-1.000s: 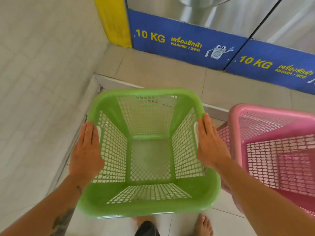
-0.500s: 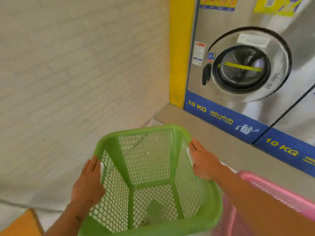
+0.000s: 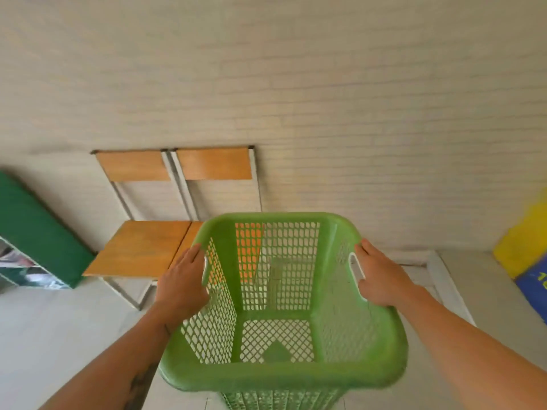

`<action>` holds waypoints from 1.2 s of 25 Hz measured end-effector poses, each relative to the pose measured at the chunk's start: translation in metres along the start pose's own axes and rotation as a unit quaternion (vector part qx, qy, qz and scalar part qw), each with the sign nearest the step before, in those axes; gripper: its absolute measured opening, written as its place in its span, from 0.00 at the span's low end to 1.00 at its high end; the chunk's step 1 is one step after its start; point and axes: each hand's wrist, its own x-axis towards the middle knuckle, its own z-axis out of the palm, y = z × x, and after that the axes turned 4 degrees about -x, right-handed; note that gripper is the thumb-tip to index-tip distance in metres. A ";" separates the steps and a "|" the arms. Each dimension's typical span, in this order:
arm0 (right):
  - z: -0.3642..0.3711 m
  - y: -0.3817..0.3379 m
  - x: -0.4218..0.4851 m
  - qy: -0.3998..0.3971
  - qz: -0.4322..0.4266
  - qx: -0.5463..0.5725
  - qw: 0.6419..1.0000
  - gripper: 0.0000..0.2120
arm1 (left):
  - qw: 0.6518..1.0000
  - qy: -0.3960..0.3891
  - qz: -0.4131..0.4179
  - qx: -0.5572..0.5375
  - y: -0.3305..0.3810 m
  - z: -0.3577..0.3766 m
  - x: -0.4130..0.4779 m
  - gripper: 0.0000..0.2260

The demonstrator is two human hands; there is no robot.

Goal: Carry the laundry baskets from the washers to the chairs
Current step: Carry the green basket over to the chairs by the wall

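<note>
An empty green mesh laundry basket [image 3: 284, 377] hangs in front of me, held off the floor. My left hand [image 3: 182, 282] grips its left handle slot and my right hand [image 3: 381, 276] grips its right handle slot. Two wooden chairs with metal frames stand side by side against the pale brick wall: the left chair [image 3: 139, 247] shows its whole seat, while the right chair [image 3: 214, 162] has most of its seat hidden behind the basket. The basket's far rim sits just in front of the right chair's seat.
A green cabinet [image 3: 35, 232] stands at the left beside the chairs. At the right edge are a yellow post [image 3: 524, 241] and a blue washer base panel [image 3: 535, 279]. A raised tiled step [image 3: 444, 279] runs along the right. Pale floor tiles [image 3: 59, 335] lie below.
The view has swung left from the washers to the chairs, with the green basket carried along in both hands. The pink basket and the washer door have left the view.
</note>
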 end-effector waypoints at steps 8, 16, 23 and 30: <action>0.004 -0.247 0.002 -0.012 -0.163 -0.026 0.986 0.39 | 0.982 0.076 -0.174 -0.010 -0.208 -0.066 -0.171 0.29; 0.031 -0.528 -0.059 -0.022 -0.239 0.010 0.971 0.47 | 0.957 0.119 -0.264 0.021 -0.429 -0.145 -0.330 0.31; 0.022 -0.696 -0.048 -0.015 -0.332 -0.025 0.943 0.44 | 0.931 0.158 -0.329 0.000 -0.546 -0.180 -0.377 0.30; 0.047 -0.833 0.044 -0.026 -0.398 -0.003 0.917 0.34 | 0.911 0.165 -0.377 0.025 -0.665 -0.185 -0.328 0.28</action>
